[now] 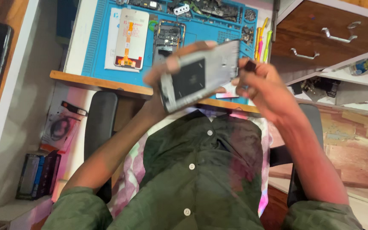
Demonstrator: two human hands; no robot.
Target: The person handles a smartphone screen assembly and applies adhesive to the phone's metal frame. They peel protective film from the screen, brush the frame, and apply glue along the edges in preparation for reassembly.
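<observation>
Overhead, left hand (167,74) grips phone frame (201,76) (tilted); right hand (263,85) pinches its edge.

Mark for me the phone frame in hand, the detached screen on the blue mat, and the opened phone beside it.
phone frame (199,76), head view, dark centre panel.
detached screen (129,38), head view, orange flex cable on its back.
opened phone (169,36), head view, exposed board.

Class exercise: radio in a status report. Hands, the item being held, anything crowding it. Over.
Left hand grips phone frame, tilted, above desk edge. Right hand at frame's right end, pinching small dark piece. Nothing crowding; blue mat with parts behind.
</observation>
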